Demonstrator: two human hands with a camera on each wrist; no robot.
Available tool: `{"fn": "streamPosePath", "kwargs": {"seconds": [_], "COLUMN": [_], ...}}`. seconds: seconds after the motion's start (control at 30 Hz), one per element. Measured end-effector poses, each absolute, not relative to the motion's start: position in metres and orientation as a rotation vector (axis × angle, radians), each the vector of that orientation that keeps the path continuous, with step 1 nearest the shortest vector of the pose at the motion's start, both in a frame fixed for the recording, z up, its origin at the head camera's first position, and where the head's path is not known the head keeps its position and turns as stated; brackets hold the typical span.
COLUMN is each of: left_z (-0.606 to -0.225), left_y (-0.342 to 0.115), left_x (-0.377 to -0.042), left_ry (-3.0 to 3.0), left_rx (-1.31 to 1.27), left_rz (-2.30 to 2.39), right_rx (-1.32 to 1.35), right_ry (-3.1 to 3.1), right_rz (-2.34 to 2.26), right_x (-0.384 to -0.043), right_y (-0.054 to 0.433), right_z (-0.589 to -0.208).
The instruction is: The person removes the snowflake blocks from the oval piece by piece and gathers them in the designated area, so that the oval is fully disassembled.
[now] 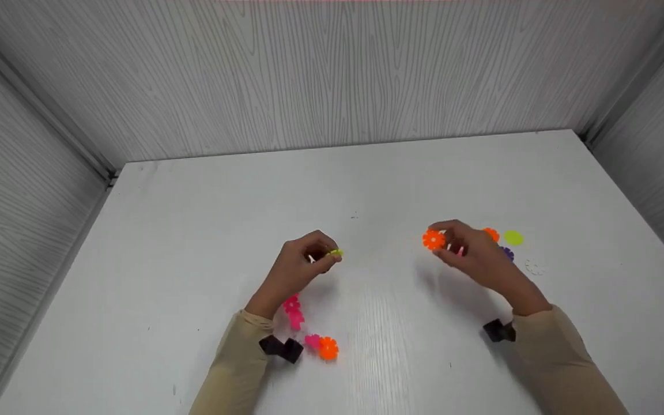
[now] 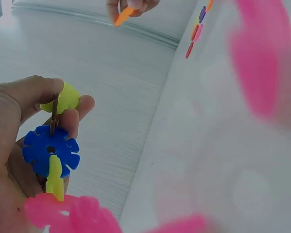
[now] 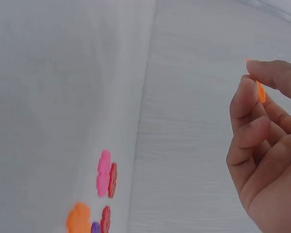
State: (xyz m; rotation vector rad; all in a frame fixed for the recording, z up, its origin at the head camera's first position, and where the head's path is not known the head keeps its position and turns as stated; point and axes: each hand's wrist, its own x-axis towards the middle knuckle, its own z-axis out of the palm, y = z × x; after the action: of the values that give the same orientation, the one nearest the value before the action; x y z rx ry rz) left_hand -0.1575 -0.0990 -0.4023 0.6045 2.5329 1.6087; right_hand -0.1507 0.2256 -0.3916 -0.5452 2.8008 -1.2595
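My left hand pinches a yellow-green notched plastic disc between thumb and fingers. A brown disc, seen edge-on, links it to a blue disc beside the palm. Another yellow disc and pink discs follow on in this chain. In the head view, pink discs and an orange disc show beside the left wrist; the forearm and hand hide part of the chain. Apart from it, my right hand pinches a loose orange flower-shaped disc by its edge, above the table.
Loose discs lie on the white table beyond the right hand: orange, yellow, purple and a whitish one. Pink and red discs appear in the right wrist view. Wood-grain panels enclose the table's back and sides.
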Motion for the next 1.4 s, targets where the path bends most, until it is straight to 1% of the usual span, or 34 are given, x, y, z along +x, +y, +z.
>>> {"fn": "streamPosePath", "kwargs": {"seconds": [0.13, 0.3, 0.5, 0.9, 1.2, 1.4], "left_z": [-0.405, -0.411, -0.415, -0.42, -0.418, -0.42], "left_y": [-0.096, -0.09, -0.088, -0.089, -0.089, -0.089], "left_x": [-0.159, -0.159, -0.158, -0.159, -0.158, -0.157], "left_ry": [2.507, 2.477, 2.38, 2.375, 2.441, 2.464], "left_rx": [0.609, 0.654, 0.592, 0.667, 0.68, 0.606], "left_rz": [1.566, 1.534, 1.537, 1.49, 1.426, 1.407], "right_rx": [-0.487, -0.447, -0.416, -0.401, -0.322, -0.341], "right_ry": [2.692, 2.619, 2.563, 2.587, 2.559, 2.554], "right_rz": [-1.439, -1.49, -1.402, -1.267, -1.157, -1.09], "right_x": [-0.157, -0.16, -0.164, -0.166, -0.168, -0.168], "right_y": [0.236, 0.241, 0.248, 0.253, 0.255, 0.255], "right_z": [-0.393, -0.397, -0.4, -0.404, -0.41, -0.413]}}
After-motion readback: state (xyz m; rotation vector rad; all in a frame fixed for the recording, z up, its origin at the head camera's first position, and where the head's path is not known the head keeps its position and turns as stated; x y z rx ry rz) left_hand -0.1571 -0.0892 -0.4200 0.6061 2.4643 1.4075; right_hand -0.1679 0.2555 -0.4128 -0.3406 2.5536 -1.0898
